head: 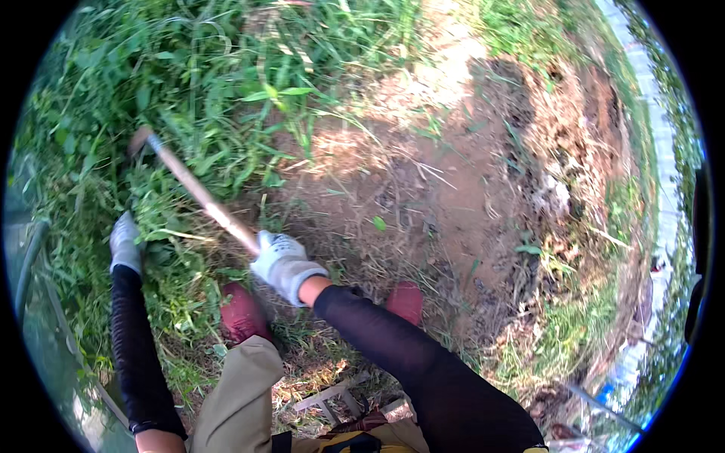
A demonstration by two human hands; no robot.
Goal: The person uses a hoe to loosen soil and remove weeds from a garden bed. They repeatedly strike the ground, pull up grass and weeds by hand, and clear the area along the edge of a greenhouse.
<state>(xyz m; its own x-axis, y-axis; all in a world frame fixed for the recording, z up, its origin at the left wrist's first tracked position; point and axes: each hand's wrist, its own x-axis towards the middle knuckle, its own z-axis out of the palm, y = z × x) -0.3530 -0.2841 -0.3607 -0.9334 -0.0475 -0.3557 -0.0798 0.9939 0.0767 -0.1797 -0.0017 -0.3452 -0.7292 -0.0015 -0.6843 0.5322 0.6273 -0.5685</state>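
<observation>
My right hand (pixel 280 263), in a white and grey work glove, is closed around the lower end of the wooden handle of a hoe (pixel 198 192). The handle slants up and left; its metal head (pixel 140 139) sits among tall green weeds (pixel 187 73), which partly hide the blade. My left hand (pixel 125 243), gloved alike, reaches into the weeds at the left, below the hoe head. Leaves and blur obscure its fingers, so whether it grips any stems is unclear.
Bare brown soil (pixel 459 192) with scattered cut grass lies right of the weeds. My red shoes (pixel 243 311) stand at its near edge. A heap of dry grass (pixel 566 147) lies farther right. At far left is a curved pipe (pixel 28 266) beside greenish sheeting. A slatted object (pixel 334 399) lies behind my feet.
</observation>
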